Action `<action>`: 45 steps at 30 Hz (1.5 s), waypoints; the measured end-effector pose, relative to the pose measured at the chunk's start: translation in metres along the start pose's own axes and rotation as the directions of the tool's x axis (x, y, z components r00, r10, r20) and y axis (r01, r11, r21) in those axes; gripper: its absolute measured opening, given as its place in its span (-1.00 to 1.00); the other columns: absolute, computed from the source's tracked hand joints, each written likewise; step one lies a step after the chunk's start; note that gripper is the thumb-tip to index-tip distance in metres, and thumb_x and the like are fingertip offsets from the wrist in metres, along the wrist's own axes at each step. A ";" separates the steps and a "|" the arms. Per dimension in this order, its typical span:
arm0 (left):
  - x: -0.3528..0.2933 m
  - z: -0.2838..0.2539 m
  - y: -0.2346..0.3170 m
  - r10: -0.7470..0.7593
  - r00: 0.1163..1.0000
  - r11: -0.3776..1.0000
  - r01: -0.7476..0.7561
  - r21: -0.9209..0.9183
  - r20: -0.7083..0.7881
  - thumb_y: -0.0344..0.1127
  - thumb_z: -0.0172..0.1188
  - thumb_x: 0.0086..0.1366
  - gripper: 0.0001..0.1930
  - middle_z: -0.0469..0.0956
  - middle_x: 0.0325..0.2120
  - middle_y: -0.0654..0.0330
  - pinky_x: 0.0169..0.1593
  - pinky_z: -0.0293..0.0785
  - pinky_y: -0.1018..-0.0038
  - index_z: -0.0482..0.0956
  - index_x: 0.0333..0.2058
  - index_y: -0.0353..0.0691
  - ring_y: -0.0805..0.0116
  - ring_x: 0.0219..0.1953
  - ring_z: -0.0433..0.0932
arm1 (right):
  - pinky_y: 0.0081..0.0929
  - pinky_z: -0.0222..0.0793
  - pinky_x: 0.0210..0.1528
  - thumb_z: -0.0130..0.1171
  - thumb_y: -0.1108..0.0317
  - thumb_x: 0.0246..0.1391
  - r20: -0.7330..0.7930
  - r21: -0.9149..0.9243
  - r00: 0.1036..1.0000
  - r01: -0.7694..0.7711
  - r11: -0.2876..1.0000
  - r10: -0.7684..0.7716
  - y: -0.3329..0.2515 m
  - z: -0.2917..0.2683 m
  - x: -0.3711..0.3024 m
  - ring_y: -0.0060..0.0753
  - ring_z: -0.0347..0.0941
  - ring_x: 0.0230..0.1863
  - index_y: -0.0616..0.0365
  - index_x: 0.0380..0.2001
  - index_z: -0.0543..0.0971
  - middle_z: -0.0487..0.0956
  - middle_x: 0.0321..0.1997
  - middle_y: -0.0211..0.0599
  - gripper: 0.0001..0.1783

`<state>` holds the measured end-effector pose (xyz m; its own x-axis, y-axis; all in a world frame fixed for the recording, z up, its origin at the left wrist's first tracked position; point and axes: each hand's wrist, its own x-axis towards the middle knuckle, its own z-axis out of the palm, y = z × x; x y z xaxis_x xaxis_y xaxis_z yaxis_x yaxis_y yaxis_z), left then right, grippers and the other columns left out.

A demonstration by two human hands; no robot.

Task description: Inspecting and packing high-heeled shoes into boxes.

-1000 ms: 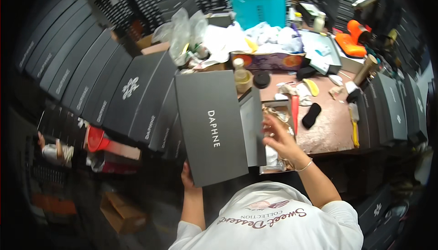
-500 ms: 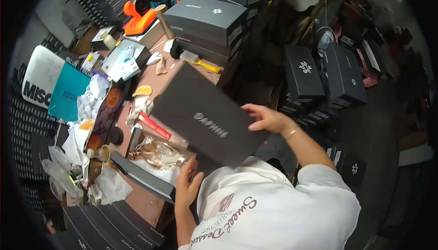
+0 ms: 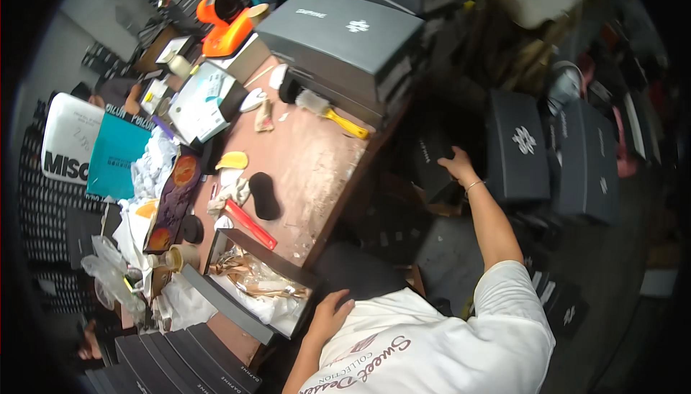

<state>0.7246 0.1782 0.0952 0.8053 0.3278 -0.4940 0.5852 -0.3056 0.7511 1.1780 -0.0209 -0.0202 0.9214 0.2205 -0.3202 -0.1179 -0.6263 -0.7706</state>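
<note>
My right hand (image 3: 462, 166) reaches down past the table's right edge, gripping the edge of a dark shoebox lid (image 3: 430, 158) low in the shadow. My left hand (image 3: 331, 313) is near my waist, its fingers loosely apart with nothing in them. Just left of it an open dark shoebox (image 3: 253, 250) rests at the table's near edge. Inside lie tan and gold shoes (image 3: 241, 270) wrapped in clear plastic, with white paper (image 3: 277, 309) around them. A long grey box part (image 3: 224, 306) lies along the box's left side.
On the pinkish table (image 3: 317, 171) are a yellow-handled brush (image 3: 335, 117), a red strip (image 3: 250, 224), a black oval pad (image 3: 264, 196) and an orange tool (image 3: 224, 30). Stacked shoeboxes (image 3: 338, 34) stand at the back; others (image 3: 518, 146) stand to the right and boxes (image 3: 187, 358) at lower left.
The dark lid has gone from above the table down and right past its edge in my right hand. My left hand has drawn back from the open box toward my waist.
</note>
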 end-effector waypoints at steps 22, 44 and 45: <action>0.034 -0.002 0.033 0.092 0.981 0.975 -0.124 -0.182 -0.173 -0.27 0.26 0.27 -0.64 0.49 -0.09 -0.03 0.10 0.39 0.24 0.51 -0.02 -0.29 0.03 0.04 0.43 | -0.26 0.31 0.22 0.10 0.06 0.25 0.188 -0.690 0.927 0.360 0.628 -0.325 0.068 0.026 0.384 -0.08 0.38 0.21 0.21 0.23 0.35 0.39 0.29 -0.06 -0.39; -0.123 -0.124 -0.047 0.391 0.509 0.878 0.045 0.477 -0.767 -0.42 0.18 0.17 -0.64 0.44 0.05 -0.07 0.29 0.22 0.16 0.53 -0.02 -0.26 -0.07 0.20 0.34 | 0.34 -0.20 0.36 0.36 0.27 -0.15 0.768 0.063 -0.127 0.990 -0.122 -0.627 -0.204 0.239 -0.315 0.08 0.06 0.40 0.14 -0.42 0.61 0.35 0.25 -0.07 -0.78; -0.104 -0.110 -0.041 0.396 0.622 0.887 -0.068 0.457 -0.675 -0.36 0.21 0.16 -0.66 0.49 -0.03 -0.01 0.28 0.22 0.12 0.54 -0.06 -0.25 0.01 0.14 0.39 | 0.38 -0.19 0.35 0.36 0.26 -0.15 0.771 0.089 -0.131 0.991 -0.099 -0.623 -0.206 0.241 -0.318 0.07 0.03 0.42 0.12 -0.44 0.62 0.33 0.27 -0.04 -0.79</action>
<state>0.6062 0.2550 0.1636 0.6684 0.6867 0.2858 0.5075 -0.7020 0.4997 0.8202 0.2183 0.1071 -0.3334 0.9378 0.0969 0.8920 0.3470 -0.2898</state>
